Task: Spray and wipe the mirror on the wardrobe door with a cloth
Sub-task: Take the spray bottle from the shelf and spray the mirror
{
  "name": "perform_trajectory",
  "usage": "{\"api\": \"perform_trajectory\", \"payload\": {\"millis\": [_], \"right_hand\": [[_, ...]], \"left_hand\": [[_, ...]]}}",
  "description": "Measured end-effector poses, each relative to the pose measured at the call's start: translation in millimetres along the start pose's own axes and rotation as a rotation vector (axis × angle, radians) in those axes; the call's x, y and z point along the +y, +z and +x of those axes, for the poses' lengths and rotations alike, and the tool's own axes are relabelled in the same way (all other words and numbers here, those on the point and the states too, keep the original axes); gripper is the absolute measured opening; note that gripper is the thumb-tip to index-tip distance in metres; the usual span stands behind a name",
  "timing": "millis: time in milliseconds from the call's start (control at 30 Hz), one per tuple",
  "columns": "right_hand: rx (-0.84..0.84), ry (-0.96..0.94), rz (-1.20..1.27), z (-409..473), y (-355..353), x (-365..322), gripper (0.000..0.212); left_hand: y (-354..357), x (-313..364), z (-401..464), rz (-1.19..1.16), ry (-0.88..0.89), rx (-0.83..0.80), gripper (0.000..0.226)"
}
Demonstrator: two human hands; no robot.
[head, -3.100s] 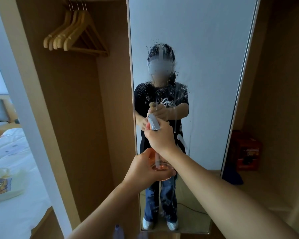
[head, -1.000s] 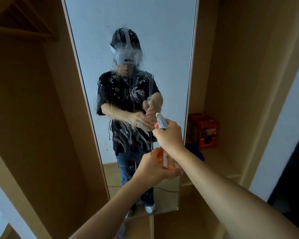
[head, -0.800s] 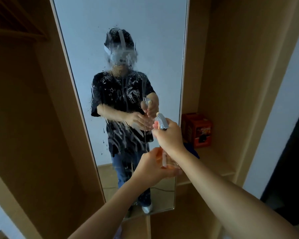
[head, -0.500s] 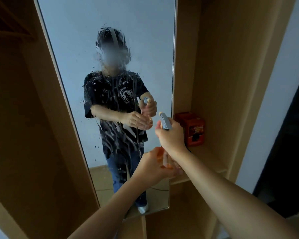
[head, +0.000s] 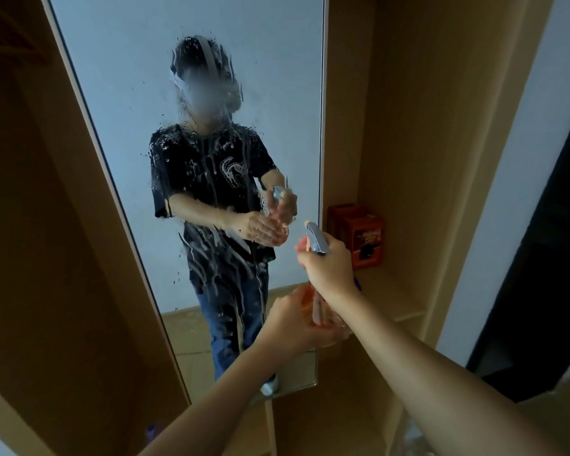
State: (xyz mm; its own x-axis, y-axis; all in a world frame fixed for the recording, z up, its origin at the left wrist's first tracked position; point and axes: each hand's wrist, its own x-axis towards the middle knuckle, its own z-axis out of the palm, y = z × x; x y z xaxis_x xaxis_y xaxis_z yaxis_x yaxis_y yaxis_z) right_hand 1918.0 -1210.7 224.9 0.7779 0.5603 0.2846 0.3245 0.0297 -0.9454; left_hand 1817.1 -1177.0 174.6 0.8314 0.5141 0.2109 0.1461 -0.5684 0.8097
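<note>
Both hands (head: 326,268) grip a clear spray bottle (head: 316,307) beside the droplet-streaked mirror (head: 191,103).

A red-orange box (head: 359,235) stands on a wooden wardrobe shelf (head: 392,301); beside it, perhaps something dark blue.

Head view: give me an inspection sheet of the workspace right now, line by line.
Surface: mirror wet, droplets and runs down its middle.
Job's things: spray bottle held upright in front of the mirror; no cloth seen.
Clutter: red box on the shelf.
Hands: left hand cups the bottle's base; right hand grips its trigger head.
Cables: nothing seen.
Surroundings: wooden wardrobe panels on both sides.
</note>
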Motion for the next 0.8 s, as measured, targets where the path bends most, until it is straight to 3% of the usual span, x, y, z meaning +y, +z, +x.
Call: {"api": "perform_trajectory", "payload": {"millis": [167,367,800], "right_hand": [[-0.067,0.036,0.035,-13.9,0.2,20.4,0.028],[-0.035,0.092,-0.047,-23.7,2.4,46.3,0.008],[-0.008,0.209,-0.125,-34.3,6.4,65.4,0.025]], "left_hand": [[15.6,-20.7,-8.8,-0.022,-0.051,-0.026,0.079],[34.4,-40.5,-21.7,-0.023,-0.110,-0.052,0.082],[47.6,-51.2,-33.9,-0.040,-0.168,-0.065,0.069]]}}
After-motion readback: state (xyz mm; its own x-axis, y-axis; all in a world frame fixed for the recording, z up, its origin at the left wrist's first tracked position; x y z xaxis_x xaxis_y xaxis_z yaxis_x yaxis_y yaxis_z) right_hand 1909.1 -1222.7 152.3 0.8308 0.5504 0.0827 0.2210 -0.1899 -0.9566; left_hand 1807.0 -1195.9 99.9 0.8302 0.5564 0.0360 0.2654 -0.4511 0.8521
